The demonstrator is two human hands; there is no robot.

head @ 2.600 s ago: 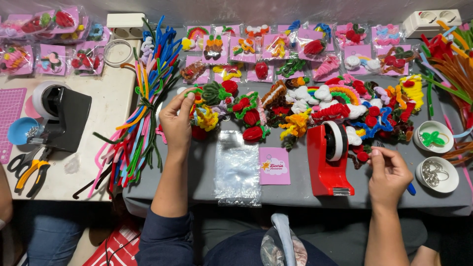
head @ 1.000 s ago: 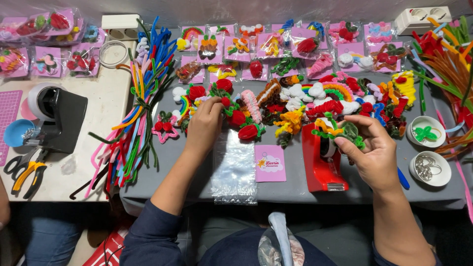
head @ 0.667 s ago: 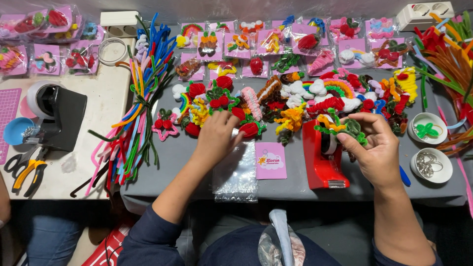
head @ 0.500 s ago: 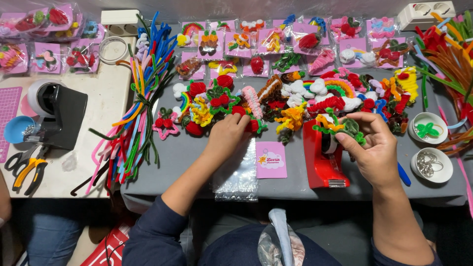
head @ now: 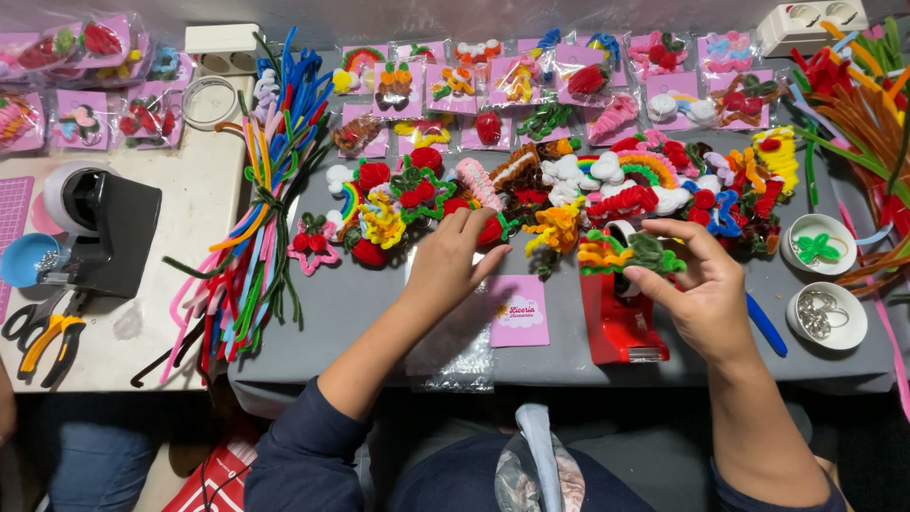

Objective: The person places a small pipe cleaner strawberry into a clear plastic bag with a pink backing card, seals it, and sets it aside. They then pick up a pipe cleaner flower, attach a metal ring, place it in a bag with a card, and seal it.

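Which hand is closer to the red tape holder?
Right. The right hand holds an orange and green pipe-cleaner piece just above the red tape holder, close beside it. The left hand is farther to the left, on the pile of pipe-cleaner crafts.

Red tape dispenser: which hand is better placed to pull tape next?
Right, probably. The right hand is beside the red tape dispenser, though it holds an orange-green pipe-cleaner figure. The left hand is at the red strawberry piece.

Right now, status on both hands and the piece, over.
Left hand reaching into the craft pile, on a red piece. Right hand pinching a green-orange piece over the red tape dispenser. Nothing blocking.
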